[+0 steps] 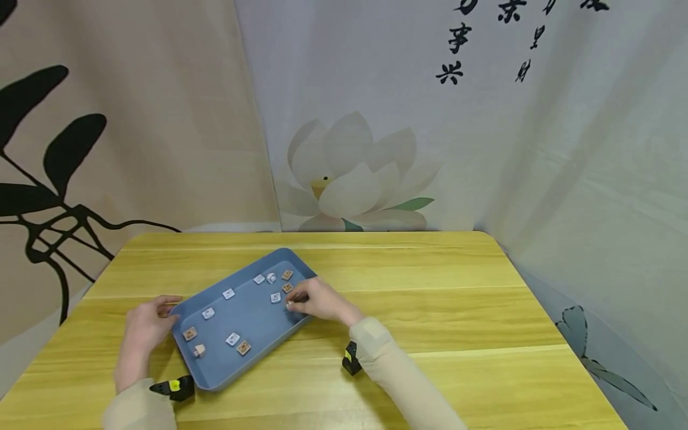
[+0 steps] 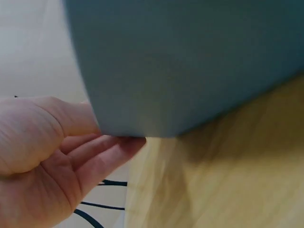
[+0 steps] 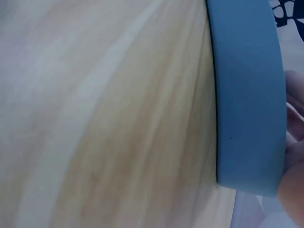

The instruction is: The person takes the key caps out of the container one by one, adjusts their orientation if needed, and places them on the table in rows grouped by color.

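A blue rectangular tray (image 1: 215, 376) lies slantwise on the table, with several small square pieces inside, white and brown, most with a mark on top. At its left corner my left hand (image 1: 147, 325) grips the tray, thumb at the wall and fingers by the underside, as the left wrist view shows. Over the right end, my right hand (image 1: 322, 298) pinches a small white piece (image 1: 289, 304) between thumb and fingertips. Near those fingers lie a brown piece (image 1: 287, 288) and a white piece (image 1: 276, 297). In the right wrist view the tray's wall (image 3: 249, 104) hides most of the hand.
A white piece (image 1: 233, 339) and a brown piece (image 1: 243, 347) lie near the tray's front side. Another brown piece (image 1: 190, 334) is close to the left end. The wooden table (image 1: 457, 310) reaches back to a printed curtain (image 1: 365, 71).
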`<control>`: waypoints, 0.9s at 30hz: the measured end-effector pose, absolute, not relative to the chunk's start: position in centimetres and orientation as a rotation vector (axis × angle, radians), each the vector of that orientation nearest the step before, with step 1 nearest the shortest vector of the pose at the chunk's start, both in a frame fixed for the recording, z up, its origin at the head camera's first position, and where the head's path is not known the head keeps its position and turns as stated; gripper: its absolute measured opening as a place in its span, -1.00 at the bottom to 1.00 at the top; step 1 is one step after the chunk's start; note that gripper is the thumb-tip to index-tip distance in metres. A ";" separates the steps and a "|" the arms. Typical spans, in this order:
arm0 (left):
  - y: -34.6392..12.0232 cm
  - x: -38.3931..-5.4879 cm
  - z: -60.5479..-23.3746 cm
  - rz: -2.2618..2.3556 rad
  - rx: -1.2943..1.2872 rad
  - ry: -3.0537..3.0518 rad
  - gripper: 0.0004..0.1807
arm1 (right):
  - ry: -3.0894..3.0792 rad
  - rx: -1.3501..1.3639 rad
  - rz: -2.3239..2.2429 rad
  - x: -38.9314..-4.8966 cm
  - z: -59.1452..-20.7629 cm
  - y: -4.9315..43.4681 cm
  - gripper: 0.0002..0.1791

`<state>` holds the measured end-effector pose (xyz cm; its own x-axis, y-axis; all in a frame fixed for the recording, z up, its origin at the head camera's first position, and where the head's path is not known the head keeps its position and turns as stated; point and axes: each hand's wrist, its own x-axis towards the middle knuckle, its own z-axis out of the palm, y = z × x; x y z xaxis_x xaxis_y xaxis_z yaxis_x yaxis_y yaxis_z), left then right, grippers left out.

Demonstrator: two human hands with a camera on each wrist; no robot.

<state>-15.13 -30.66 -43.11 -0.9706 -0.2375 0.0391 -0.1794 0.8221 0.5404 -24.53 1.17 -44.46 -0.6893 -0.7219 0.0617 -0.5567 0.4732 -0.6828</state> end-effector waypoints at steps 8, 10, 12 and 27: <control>-30.6 -14.9 -43.7 -0.747 0.362 -2.891 -0.68 | 2.412 -1.074 -1.363 -24.6 -44.4 2.1 -0.73; -30.6 -14.9 -43.4 -0.731 0.394 -2.897 -0.69 | 2.409 -1.036 -1.418 -24.6 -44.2 2.5 -0.73; -30.6 -14.8 -43.2 -0.712 0.418 -2.901 -0.69 | 2.414 -0.984 -1.476 -24.5 -43.9 2.9 -0.72; -30.4 -14.7 -44.0 -0.751 0.242 -2.869 -0.66 | 2.390 -0.770 -1.700 -23.5 -41.0 6.6 -0.70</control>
<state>-14.74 -30.43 -44.01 -0.9731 -0.1974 0.1188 -0.1139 0.8604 0.4967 -23.54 6.57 -40.98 -0.8654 -0.4603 0.1980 -0.3382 0.2449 -0.9086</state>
